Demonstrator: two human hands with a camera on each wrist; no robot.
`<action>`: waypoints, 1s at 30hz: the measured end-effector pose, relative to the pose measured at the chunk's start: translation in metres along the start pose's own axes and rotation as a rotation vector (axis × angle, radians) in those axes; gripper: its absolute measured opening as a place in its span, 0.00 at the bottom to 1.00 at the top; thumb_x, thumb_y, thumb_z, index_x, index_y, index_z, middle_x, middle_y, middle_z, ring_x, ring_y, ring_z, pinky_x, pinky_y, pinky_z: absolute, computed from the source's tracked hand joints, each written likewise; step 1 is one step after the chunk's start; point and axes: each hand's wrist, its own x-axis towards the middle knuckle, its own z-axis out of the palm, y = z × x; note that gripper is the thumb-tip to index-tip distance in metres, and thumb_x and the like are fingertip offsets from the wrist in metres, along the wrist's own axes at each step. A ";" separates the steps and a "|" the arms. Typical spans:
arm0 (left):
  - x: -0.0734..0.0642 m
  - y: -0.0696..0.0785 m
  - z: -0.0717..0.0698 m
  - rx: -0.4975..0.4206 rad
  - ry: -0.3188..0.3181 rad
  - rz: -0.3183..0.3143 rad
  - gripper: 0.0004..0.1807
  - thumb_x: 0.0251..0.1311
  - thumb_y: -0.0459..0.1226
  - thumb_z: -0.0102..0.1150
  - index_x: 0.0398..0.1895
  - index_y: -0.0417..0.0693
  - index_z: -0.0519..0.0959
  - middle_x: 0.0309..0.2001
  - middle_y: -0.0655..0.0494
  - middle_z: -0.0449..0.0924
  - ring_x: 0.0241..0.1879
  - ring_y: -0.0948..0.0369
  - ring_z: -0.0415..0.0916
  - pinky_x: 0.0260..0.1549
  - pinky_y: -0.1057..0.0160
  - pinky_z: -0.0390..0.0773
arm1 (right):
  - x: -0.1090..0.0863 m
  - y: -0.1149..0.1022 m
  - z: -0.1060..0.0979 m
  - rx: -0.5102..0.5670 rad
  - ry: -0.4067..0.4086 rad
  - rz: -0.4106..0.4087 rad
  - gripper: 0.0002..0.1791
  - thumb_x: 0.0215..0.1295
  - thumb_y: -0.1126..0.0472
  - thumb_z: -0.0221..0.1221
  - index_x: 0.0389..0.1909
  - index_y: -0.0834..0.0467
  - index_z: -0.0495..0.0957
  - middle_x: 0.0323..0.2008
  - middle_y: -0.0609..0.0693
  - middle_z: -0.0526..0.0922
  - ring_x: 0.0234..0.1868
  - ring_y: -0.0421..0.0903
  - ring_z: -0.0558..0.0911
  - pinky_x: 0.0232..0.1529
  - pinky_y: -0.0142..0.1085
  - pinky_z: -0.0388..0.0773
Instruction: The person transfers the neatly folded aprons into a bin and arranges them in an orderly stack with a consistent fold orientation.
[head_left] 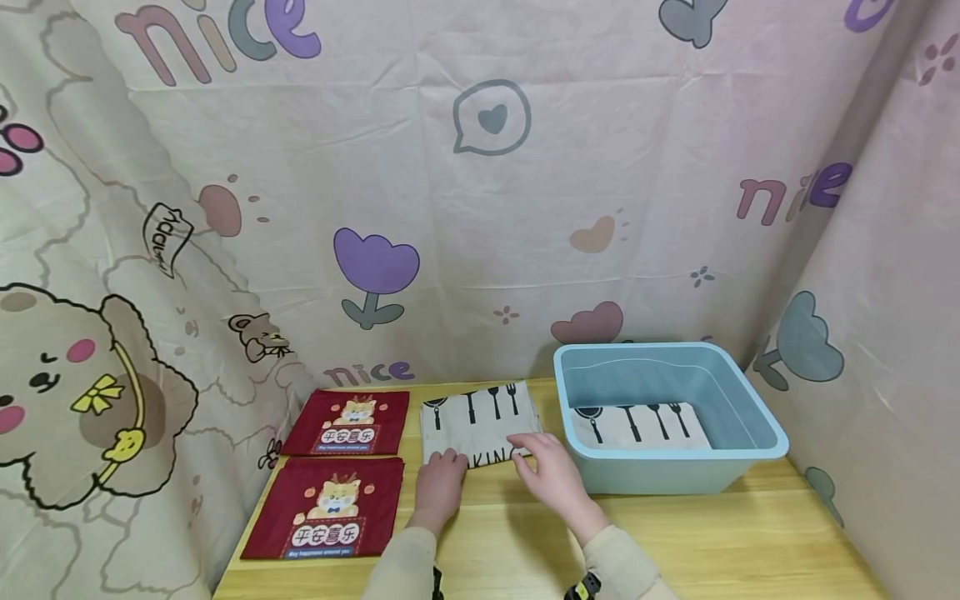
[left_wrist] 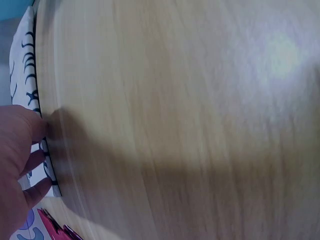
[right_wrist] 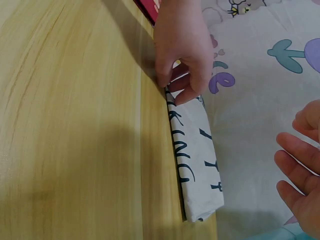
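Note:
A folded white cloth (head_left: pixel 480 421) printed with black kitchen utensils and lettering lies in the middle of the table. At its near left corner, my left hand (head_left: pixel 440 487) pinches the edge, thumb at the front and fingers over the top; the right wrist view shows this hand (right_wrist: pixel 184 42) on the cloth (right_wrist: pixel 200 155). My right hand (head_left: pixel 555 479) hovers by the cloth's near right corner, fingers spread and holding nothing. In the right wrist view its fingers (right_wrist: pixel 297 155) are apart from the cloth. The left wrist view shows the cloth's lettered front edge (left_wrist: pixel 25 65).
A light blue plastic bin (head_left: pixel 652 475) stands on the right, with a similar folded white cloth (head_left: pixel 645 433) inside. Two stacks of folded red cloth, one far (head_left: pixel 307 429) and one near (head_left: pixel 262 521), lie on the left. A patterned curtain (head_left: pixel 480 200) hangs behind the wooden table (head_left: pixel 720 542).

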 end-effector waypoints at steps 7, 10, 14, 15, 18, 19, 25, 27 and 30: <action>0.007 -0.003 -0.003 -0.022 -0.008 -0.024 0.10 0.57 0.27 0.61 0.38 0.51 0.82 0.34 0.54 0.77 0.34 0.53 0.72 0.26 0.51 0.76 | 0.000 0.003 0.003 -0.013 0.013 -0.025 0.15 0.59 0.66 0.65 0.48 0.60 0.83 0.44 0.52 0.86 0.47 0.52 0.81 0.53 0.49 0.76; 0.009 -0.003 -0.005 -0.027 -0.009 -0.038 0.11 0.57 0.26 0.61 0.37 0.51 0.82 0.33 0.54 0.78 0.33 0.53 0.73 0.26 0.50 0.77 | 0.000 0.003 0.002 0.001 -0.016 0.010 0.15 0.60 0.66 0.65 0.49 0.60 0.83 0.45 0.52 0.85 0.48 0.52 0.81 0.52 0.48 0.77; 0.011 -0.002 -0.006 -0.027 -0.009 -0.050 0.11 0.55 0.25 0.61 0.35 0.51 0.81 0.32 0.54 0.79 0.33 0.53 0.74 0.25 0.50 0.77 | 0.002 0.004 0.000 0.014 -0.039 0.056 0.15 0.62 0.67 0.64 0.50 0.60 0.82 0.46 0.53 0.85 0.50 0.53 0.80 0.52 0.48 0.77; 0.011 -0.001 -0.006 -0.027 -0.006 -0.050 0.11 0.55 0.25 0.61 0.35 0.51 0.81 0.32 0.54 0.79 0.33 0.53 0.74 0.25 0.50 0.77 | 0.003 0.005 0.000 0.019 -0.042 0.066 0.15 0.62 0.66 0.64 0.50 0.60 0.82 0.46 0.53 0.85 0.50 0.53 0.80 0.53 0.48 0.76; 0.012 0.001 -0.007 -0.034 0.013 -0.050 0.11 0.54 0.25 0.62 0.34 0.50 0.81 0.32 0.53 0.79 0.33 0.52 0.75 0.26 0.49 0.78 | 0.004 0.006 0.000 0.026 -0.046 0.077 0.15 0.63 0.66 0.63 0.50 0.60 0.82 0.46 0.53 0.85 0.51 0.54 0.80 0.54 0.48 0.75; 0.012 0.001 -0.006 -0.036 0.017 -0.053 0.11 0.54 0.25 0.61 0.35 0.50 0.81 0.32 0.53 0.80 0.33 0.52 0.75 0.26 0.49 0.78 | 0.004 0.007 0.001 0.027 -0.048 0.079 0.15 0.63 0.66 0.63 0.50 0.60 0.82 0.47 0.53 0.85 0.51 0.54 0.80 0.54 0.48 0.75; 0.012 0.003 -0.004 -0.035 0.034 -0.072 0.09 0.54 0.25 0.60 0.32 0.48 0.80 0.29 0.51 0.79 0.33 0.51 0.75 0.26 0.48 0.78 | 0.005 0.009 0.005 0.037 -0.057 0.099 0.14 0.64 0.66 0.62 0.50 0.60 0.82 0.46 0.52 0.85 0.51 0.53 0.80 0.54 0.49 0.75; 0.011 0.004 -0.004 -0.030 0.040 -0.072 0.09 0.54 0.25 0.61 0.32 0.48 0.80 0.29 0.51 0.79 0.32 0.51 0.75 0.25 0.48 0.78 | 0.005 0.010 0.005 0.042 -0.058 0.110 0.14 0.64 0.66 0.62 0.50 0.60 0.82 0.46 0.53 0.85 0.51 0.53 0.80 0.55 0.49 0.75; 0.011 0.005 -0.003 -0.024 0.042 -0.066 0.09 0.54 0.25 0.61 0.32 0.47 0.80 0.29 0.51 0.79 0.32 0.51 0.75 0.24 0.49 0.78 | 0.005 0.012 0.006 0.040 -0.054 0.115 0.14 0.64 0.67 0.62 0.50 0.60 0.82 0.45 0.53 0.85 0.50 0.53 0.80 0.54 0.49 0.75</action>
